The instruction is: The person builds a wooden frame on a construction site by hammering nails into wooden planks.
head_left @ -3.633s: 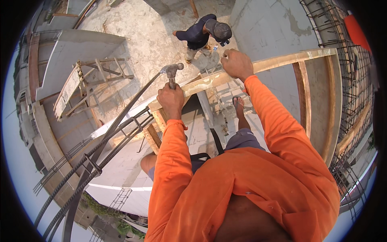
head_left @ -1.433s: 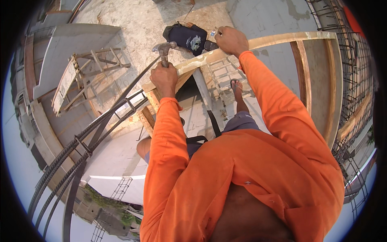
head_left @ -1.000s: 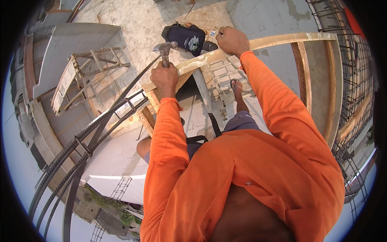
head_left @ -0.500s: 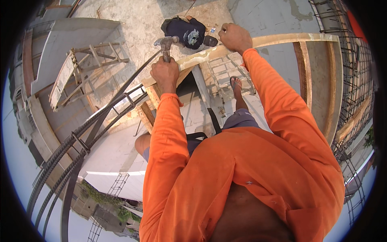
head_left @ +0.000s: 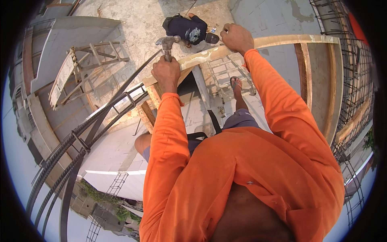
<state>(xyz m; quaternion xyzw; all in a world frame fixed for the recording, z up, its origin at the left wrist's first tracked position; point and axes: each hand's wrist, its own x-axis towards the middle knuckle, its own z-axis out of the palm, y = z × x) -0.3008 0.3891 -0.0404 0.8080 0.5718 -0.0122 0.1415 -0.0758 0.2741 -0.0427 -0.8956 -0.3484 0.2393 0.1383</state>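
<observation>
My left hand [head_left: 165, 76] is closed around the handle of a claw hammer [head_left: 168, 42], whose metal head points up past the near-left end of a long timber board [head_left: 278, 39]. The hand rests at that end of the board. Farther right, my right hand [head_left: 237, 38] is closed in a fist over the board's far edge. Its fingers curl inward, and whatever they may hold is hidden. Pale dried smears mark the board between my hands.
Long steel rebars [head_left: 76, 139] tied with stirrups curve in from the left. A co-worker in dark clothes [head_left: 186, 30] crouches far below. A wooden trestle [head_left: 94, 52] stands at the left, and a rebar mesh [head_left: 356, 76] at the right. My sandaled foot [head_left: 236, 82] shows beyond my lap.
Both hands and the hammer keep almost the same place, with only a slight shift. The co-worker below has moved a little and an arm now shows beneath the body.
</observation>
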